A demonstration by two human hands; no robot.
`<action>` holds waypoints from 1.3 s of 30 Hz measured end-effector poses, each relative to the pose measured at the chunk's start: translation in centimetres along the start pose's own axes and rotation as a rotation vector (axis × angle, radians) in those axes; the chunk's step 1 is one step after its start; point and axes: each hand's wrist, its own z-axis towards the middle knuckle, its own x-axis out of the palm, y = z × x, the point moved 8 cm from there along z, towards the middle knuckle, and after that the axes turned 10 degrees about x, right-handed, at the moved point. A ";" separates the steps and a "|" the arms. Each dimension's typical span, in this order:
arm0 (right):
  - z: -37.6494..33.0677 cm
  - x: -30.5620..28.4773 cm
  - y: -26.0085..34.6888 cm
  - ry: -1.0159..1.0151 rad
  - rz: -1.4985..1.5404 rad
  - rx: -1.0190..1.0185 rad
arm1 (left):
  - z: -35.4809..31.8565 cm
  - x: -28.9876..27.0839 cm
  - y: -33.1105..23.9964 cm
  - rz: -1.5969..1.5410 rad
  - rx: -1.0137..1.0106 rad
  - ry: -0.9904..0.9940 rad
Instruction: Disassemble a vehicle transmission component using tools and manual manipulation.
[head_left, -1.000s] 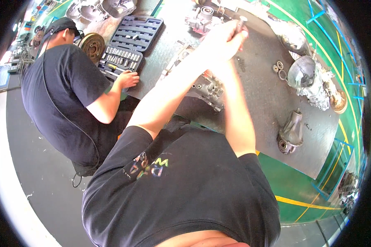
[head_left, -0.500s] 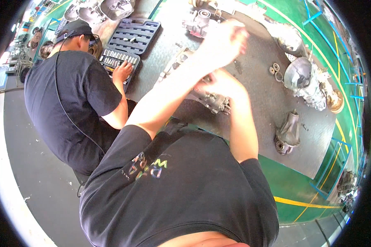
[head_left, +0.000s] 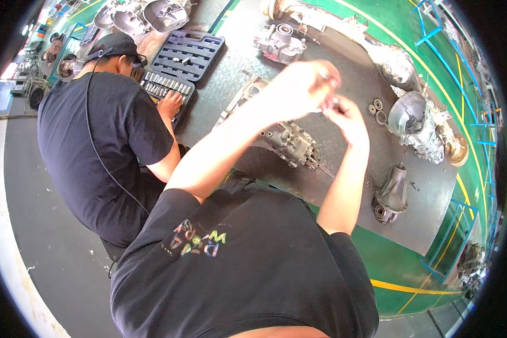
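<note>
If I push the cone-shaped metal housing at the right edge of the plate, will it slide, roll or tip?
The housing looks like thick cast metal, so it is probably heavy and would resist a light push. It stands on its wide end, narrow end up, so it seems fairly stable. The plate has raised tread, so it would likely drag, not slide.

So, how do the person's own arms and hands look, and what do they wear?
Both forearms are bare, and the left hand and right hand show no gloves. The short sleeves of a black T-shirt end above the elbows. No watch or wristband is visible. The hands are motion-blurred, so rings cannot be told.
</note>
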 end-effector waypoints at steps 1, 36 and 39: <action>0.6 0.3 1.0 0.005 0.173 -0.120 | 0.1 1.3 -1.0 -0.019 0.143 0.048; 4.2 2.4 -17.4 -0.074 -0.807 0.213 | -9.1 -9.7 -10.7 -0.038 0.387 -0.457; 5.0 2.8 -16.9 -0.034 -0.844 0.213 | -13.9 -11.4 -11.6 -0.123 0.443 -0.650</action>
